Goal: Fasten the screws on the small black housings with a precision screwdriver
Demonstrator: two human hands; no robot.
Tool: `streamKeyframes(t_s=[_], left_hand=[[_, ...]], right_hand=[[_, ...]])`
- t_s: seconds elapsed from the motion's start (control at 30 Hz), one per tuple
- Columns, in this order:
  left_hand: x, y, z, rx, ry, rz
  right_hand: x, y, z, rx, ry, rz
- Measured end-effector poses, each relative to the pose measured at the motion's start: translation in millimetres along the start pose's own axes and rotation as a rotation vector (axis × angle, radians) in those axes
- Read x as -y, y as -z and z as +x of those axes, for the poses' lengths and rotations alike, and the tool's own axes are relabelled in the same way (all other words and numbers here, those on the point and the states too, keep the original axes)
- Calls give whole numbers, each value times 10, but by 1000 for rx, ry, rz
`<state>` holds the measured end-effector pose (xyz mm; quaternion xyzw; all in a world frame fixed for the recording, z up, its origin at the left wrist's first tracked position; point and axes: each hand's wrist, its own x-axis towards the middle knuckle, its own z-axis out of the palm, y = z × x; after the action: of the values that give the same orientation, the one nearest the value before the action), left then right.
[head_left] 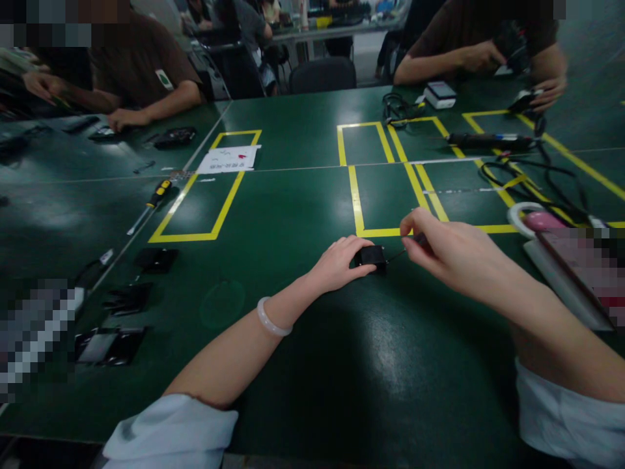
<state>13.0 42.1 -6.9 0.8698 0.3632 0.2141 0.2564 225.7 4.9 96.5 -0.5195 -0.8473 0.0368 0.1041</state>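
Note:
My left hand (342, 260), with a pale bangle (271, 318) on its wrist, holds a small black box-shaped part (374, 256) against the green table (303, 365). Thumb and fingers grip it from its left end. To the right of the part, my right hand (432, 247) is closed in a pinch round a thin dark rod-like tool (397, 253). The tool's tip points at the right end of the black part; whether it touches is too small to tell. Most of the tool is hidden inside the fingers.
A yellow-black screwdriver (159, 195), several black pieces (156, 260) and a white paper label (228, 158) lie left. Yellow tape (357, 202) marks rectangles. Black cables (541, 176) and a pinkish tablet-like object (581, 267) are at right. Two people work across the table.

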Motion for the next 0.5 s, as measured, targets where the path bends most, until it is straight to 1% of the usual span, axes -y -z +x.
streamKeyframes(t_s=[0.23, 0.5], left_hand=[[9, -14, 8, -11, -4, 1], [3, -2, 4, -9, -8, 3]], right_hand=[[-8, -8, 13, -29, -18, -61], [-3, 7, 4, 4, -9, 6]])
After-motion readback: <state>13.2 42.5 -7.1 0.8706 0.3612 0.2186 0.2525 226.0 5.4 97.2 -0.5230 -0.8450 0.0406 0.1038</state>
